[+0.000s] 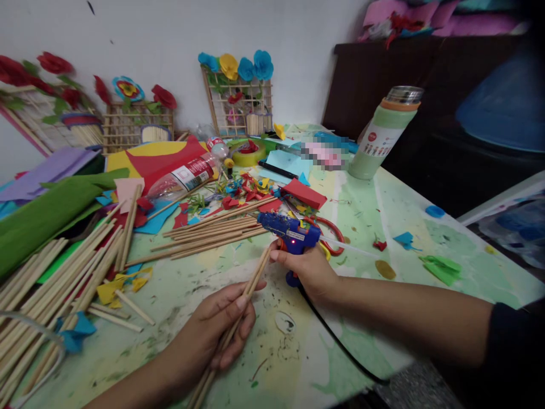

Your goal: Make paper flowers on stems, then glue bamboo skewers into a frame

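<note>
My left hand (215, 332) is closed around a thin bundle of wooden sticks (251, 287) that slants up toward the right. My right hand (309, 270) grips a blue hot glue gun (289, 227) whose nozzle points left, close to the upper tips of the held sticks. The gun's black cord (336, 341) trails off the table's front edge. A loose row of wooden sticks (213, 233) lies on the table just behind the gun.
Many more sticks (55, 278) are piled at the left. Coloured paper scraps, red-handled scissors (332, 230), a lying plastic bottle (187, 173), a green flask (378, 136) and tape rolls cover the table. Stick grids with paper flowers (238, 102) lean on the wall.
</note>
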`<state>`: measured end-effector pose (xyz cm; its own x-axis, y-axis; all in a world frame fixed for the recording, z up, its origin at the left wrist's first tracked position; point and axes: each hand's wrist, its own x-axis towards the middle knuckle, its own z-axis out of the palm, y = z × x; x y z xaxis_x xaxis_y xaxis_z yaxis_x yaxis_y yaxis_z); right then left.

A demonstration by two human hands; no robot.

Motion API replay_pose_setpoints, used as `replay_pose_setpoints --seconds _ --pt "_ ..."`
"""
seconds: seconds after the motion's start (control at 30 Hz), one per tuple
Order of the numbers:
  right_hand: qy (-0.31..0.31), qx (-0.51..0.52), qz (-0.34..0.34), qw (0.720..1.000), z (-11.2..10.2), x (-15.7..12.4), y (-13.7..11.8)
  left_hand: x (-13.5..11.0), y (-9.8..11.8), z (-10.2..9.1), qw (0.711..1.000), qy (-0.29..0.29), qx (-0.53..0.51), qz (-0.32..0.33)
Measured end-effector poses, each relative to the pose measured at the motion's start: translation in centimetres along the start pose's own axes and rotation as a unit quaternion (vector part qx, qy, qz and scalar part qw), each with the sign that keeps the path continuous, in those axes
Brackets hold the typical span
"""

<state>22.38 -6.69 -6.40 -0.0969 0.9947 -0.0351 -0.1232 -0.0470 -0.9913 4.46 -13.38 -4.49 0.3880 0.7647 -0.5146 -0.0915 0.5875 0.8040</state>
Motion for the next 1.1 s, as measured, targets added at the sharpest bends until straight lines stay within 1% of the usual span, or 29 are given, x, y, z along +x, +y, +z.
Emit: replay_pose_setpoints --seconds 0.17,0.33,0.43,0.5,0.6,0.67,0.77,0.8,0.87,0.93,1.03,1.1 --pt "-0.003 0.006 0.011 1.0 0.0 0.0 0.2 0.2 -0.2 -0.2 1.0 -0.013 -0.015 -0.006" --pt "0.0 0.0 0.008 1.0 0.0 0.0 0.3 0.3 -0.3 -0.2 1.0 -0.024 -0.013 -0.005" --pt "0.003 0.002 0.016 1.0 0.0 0.1 0.4 0.3 -0.4 -0.2 1.0 -0.02 -0.011 0.003" --pt "0.01 0.003 0.014 1.0 -0.1 0.1 0.5 0.4 -0.2 -0.4 0.999 -0.003 -0.023 0.024" --pt "0.006 -0.01 -0.006 1.0 -0.2 -0.2 0.6 1.0 0.7 -1.3 0.992 0.065 -0.066 0.087" --pt "-0.029 -0.03 -0.022 0.999 -0.5 -0.7 0.6 1.5 1.6 -2.4 0.976 0.131 -0.106 0.14" --pt "-0.133 -0.084 -0.056 0.986 -1.0 -1.5 0.4 2.2 2.7 -4.2 0.942 0.2 -0.176 0.205" --pt "-0.177 -0.109 -0.071 0.976 -1.1 -1.8 0.2 2.3 2.9 -4.6 0.93 0.223 -0.191 0.222" --pt "-0.259 -0.161 -0.107 0.946 -1.1 -2.3 -0.3 2.5 3.2 -5.1 0.91 0.263 -0.208 0.244" --pt "-0.316 -0.206 -0.145 0.915 -0.9 -2.7 -0.8 2.6 3.1 -5.2 0.898 0.287 -0.215 0.255" --pt "-0.348 -0.258 -0.182 0.883 -0.1 -3.0 -1.6 2.5 3.0 -4.9 0.892 0.298 -0.218 0.262" --pt "-0.347 -0.285 -0.182 0.875 0.3 -3.2 -1.8 2.4 3.1 -4.8 0.889 0.299 -0.212 0.274"
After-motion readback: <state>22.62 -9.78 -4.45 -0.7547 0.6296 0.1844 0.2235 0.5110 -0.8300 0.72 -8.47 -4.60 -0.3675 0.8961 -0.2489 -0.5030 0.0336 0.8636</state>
